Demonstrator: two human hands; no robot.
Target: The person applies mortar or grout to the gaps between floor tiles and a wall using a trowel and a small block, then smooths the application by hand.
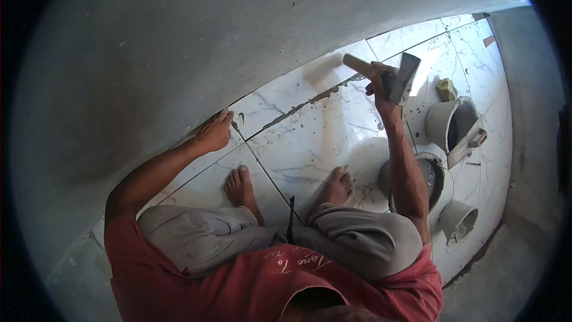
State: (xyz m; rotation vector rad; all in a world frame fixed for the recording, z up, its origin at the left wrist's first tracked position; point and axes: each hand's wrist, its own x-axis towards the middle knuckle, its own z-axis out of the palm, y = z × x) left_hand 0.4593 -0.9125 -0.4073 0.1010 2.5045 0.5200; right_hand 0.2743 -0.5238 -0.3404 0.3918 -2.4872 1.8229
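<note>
My left hand (215,133) rests low against the foot of the grey wall, its fingers stretched toward the edge of a white marbled floor tile (259,113). Raised over the tiles, my right hand (381,81) grips a hand tool (407,74) with a pale wooden handle and a broad, flat grey blade. Its exact kind is unclear, and the fingers hide part of it. Beneath the right forearm stands a mortar-stained bucket (440,186), partly covered by the arm. Dark, rough joint lines and crumbs of mortar run across the tiles between my hands.
A larger grey bucket (438,124) lies tilted at the right, a flat trowel (466,148) against its rim. Behind it sits a yellowish sponge (446,90). Nearer is a small bucket (457,222). The grey wall (179,42) borders the far side; my bare feet rest on the tiles.
</note>
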